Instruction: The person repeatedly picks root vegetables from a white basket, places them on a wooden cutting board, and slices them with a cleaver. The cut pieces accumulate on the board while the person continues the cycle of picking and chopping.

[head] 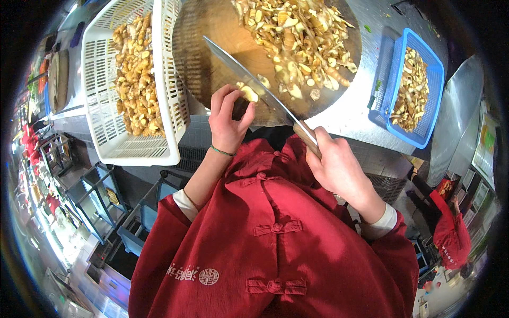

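My right hand (pixel 338 163) grips the wooden handle of a cleaver (pixel 254 85), whose broad blade slants up and left over a round wooden chopping block (pixel 214 24). At the block's near edge, my left hand (pixel 232 113) has its thumb and fingers at a pale cut piece of ginger (pixel 248 93), just left of the blade. Another small piece (pixel 263 81) lies close behind the blade and is partly covered by it. A heap of ginger peelings and offcuts (pixel 298 35) covers the far right of the block.
A white plastic basket (pixel 171 79) of whole ginger (pixel 139 83) stands at the left, against the block. On the metal counter (pixel 338 119) at the right is a blue basket (pixel 430 119) with ginger scraps (pixel 411 91). Another person in red (pixel 453 234) is at far right.
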`<action>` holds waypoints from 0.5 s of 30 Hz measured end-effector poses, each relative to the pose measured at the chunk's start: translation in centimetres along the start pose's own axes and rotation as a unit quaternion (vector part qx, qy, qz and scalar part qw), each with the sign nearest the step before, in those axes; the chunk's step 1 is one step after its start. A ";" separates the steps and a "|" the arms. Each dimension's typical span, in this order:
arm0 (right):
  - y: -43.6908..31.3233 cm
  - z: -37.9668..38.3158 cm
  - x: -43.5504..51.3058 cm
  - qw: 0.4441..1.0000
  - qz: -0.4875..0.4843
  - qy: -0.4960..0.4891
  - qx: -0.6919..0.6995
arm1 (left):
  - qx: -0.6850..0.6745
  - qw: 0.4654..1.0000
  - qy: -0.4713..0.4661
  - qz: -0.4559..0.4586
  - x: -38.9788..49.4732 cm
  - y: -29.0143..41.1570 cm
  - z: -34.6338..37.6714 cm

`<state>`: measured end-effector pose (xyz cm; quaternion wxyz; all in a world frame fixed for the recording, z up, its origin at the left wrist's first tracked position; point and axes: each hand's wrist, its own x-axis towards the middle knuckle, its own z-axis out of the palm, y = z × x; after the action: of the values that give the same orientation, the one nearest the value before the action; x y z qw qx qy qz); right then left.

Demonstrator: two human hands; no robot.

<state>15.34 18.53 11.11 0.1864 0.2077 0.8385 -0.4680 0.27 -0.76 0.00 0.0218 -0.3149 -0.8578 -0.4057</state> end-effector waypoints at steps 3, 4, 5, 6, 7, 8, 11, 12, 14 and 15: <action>-0.2 -0.3 0.2 0.999 0.027 -0.018 -0.004 | -0.007 1.000 -0.003 -0.007 0.0 -0.1 0.1; -0.4 -0.6 0.2 0.999 0.035 -0.025 -0.004 | -0.012 1.000 -0.001 -0.007 0.0 -0.1 0.1; -0.6 -0.9 0.3 0.999 0.039 -0.028 -0.007 | -0.016 1.000 -0.003 -0.010 0.0 -0.1 0.1; -0.8 -1.1 0.4 0.999 0.043 -0.031 -0.010 | -0.020 1.000 -0.005 -0.014 0.0 -0.1 0.1; -1.0 -1.4 0.5 0.999 0.039 -0.032 -0.009 | -0.024 1.000 -0.007 -0.017 0.0 -0.1 0.1; -1.1 -1.7 0.7 0.998 0.041 -0.037 -0.016 | -0.027 0.999 -0.008 -0.017 0.0 -0.1 0.0; -1.3 -0.6 2.4 0.996 0.062 -0.045 -0.054 | -0.040 0.999 -0.005 -0.020 0.0 -0.1 -0.1; -1.3 0.7 3.7 0.999 0.002 -0.014 -0.029 | -0.040 0.999 -0.003 -0.018 0.0 -0.1 -0.2; -1.0 2.3 4.7 0.997 -0.058 0.030 -0.033 | -0.046 0.998 -0.008 -0.030 0.1 0.0 -0.3; -0.8 2.9 4.9 0.998 -0.047 0.026 -0.030 | -0.052 0.998 -0.010 -0.032 0.1 0.1 -0.4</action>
<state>11.15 16.50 7.82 0.1485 0.1741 0.8657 -0.4452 0.15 -0.88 0.37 -0.0165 -0.2922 -0.8454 -0.4469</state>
